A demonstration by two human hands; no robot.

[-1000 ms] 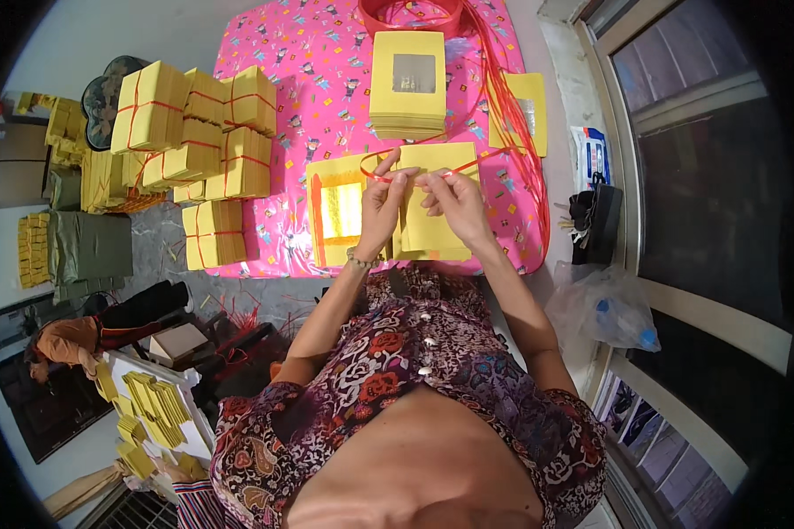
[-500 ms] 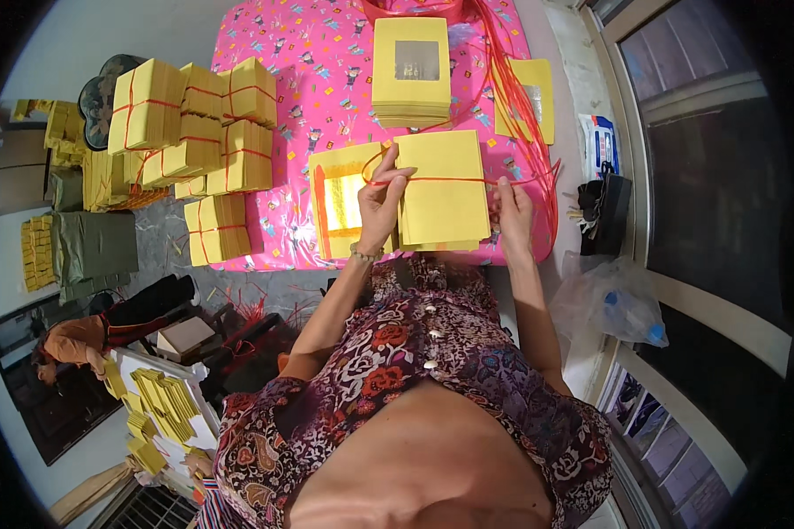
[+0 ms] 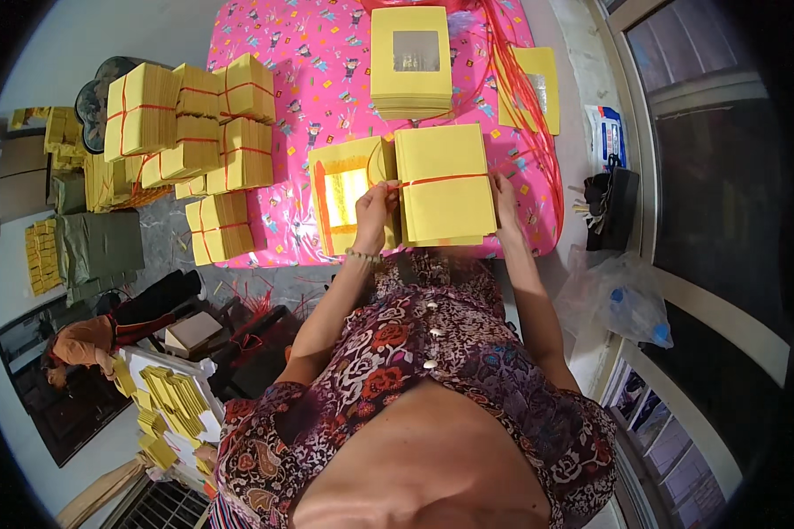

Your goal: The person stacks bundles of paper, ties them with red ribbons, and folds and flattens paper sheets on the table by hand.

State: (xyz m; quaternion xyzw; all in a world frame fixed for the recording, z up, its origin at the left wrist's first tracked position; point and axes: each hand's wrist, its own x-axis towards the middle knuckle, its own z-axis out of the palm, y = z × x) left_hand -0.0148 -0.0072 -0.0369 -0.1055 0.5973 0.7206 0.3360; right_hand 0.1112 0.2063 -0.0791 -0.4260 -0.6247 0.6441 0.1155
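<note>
A thick stack of yellow paper sheets (image 3: pixel 443 210) stands near the table's front edge, with a narrow red plastic strip (image 3: pixel 441 180) drawn across its front. My left hand (image 3: pixel 375 214) is closed at the stack's left edge, pinching the strip between thumb and fingers. At the right edge my right hand (image 3: pixel 506 201) is closed where the strip wraps round; some of its fingertips are hidden. Beside the stack, on the left, lies another yellow stack (image 3: pixel 320 216) whose top sheet carries a shiny gold square with an orange-red border.
Red-tied yellow bundles (image 3: pixel 243 154) are piled on the table's left side. A tall yellow stack with a silver square (image 3: pixel 410 97) stands at the back, beside loose red strips (image 3: pixel 528 101). A plastic bag (image 3: pixel 622 304) hangs right. Another person (image 3: pixel 93 339) works at lower left.
The loose loop of strip on the left has been drawn in against the stack. My left hand has moved down and left, and my right hand has come in against the stack's right edge.
</note>
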